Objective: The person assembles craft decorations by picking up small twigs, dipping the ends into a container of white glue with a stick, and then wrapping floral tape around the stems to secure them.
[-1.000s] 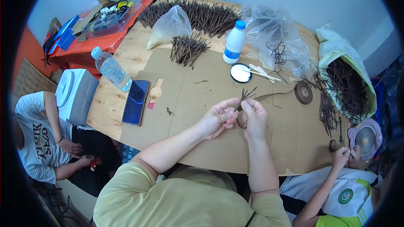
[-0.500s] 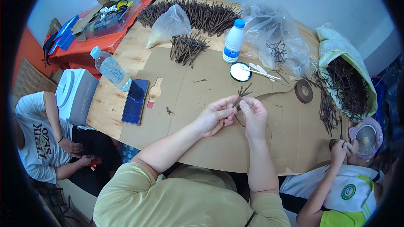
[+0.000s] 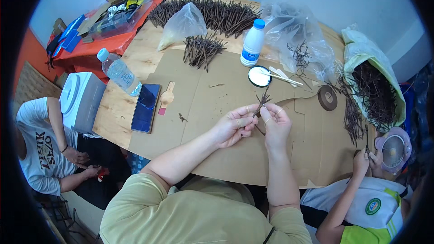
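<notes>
My left hand (image 3: 235,126) is closed, its thumb and fingers pinching a small brown branched stem (image 3: 263,100) whose thin tips fan upward. Close beside it, my right hand (image 3: 276,125) pinches at the same stem, where a strip of brown tape (image 3: 294,100) reaches my fingers. That strip comes off a tape roll (image 3: 327,98) lying on the cardboard to the right. A short dark piece hangs between my hands. The exact grip of the right fingertips on tape and stem is partly hidden.
Beyond my hands stand a round dish of white paste (image 3: 259,76) with sticks across it and a white bottle (image 3: 252,45). Bundles of brown stems (image 3: 203,49) lie behind. A phone (image 3: 145,108) and water bottle (image 3: 120,72) are left. Co-workers sit on both sides.
My hands have shifted slightly right with the stem, which stands a little more upright. At the right, the co-worker's hands have moved slightly.
</notes>
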### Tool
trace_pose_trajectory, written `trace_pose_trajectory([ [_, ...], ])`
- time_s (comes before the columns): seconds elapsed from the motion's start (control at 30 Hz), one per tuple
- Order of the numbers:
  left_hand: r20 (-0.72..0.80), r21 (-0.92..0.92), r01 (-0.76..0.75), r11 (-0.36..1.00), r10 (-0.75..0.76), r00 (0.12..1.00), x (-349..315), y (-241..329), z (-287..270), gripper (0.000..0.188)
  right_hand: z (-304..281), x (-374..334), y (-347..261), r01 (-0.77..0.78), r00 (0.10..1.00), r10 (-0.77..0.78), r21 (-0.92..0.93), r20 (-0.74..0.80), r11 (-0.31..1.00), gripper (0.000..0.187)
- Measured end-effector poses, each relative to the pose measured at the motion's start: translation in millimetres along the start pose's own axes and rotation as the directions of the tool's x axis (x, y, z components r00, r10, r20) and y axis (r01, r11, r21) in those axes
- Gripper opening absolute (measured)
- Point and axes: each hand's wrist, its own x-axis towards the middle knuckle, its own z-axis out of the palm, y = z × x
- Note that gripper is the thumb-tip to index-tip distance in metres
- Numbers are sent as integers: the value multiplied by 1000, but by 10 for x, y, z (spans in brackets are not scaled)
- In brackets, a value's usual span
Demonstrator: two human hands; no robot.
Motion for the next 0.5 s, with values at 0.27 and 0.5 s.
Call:
trace_pose_trajectory([
  [0.27,-78,679,-171,714,302,950,21,-120,-10,38,50,-55,-1,90,995,-94,-175,-14,980,12],
  [0.5,179,929,-328,168,574,799,10,-148,28,36,81,-58,114,123,991,-128,-123,-29,985,11],
])
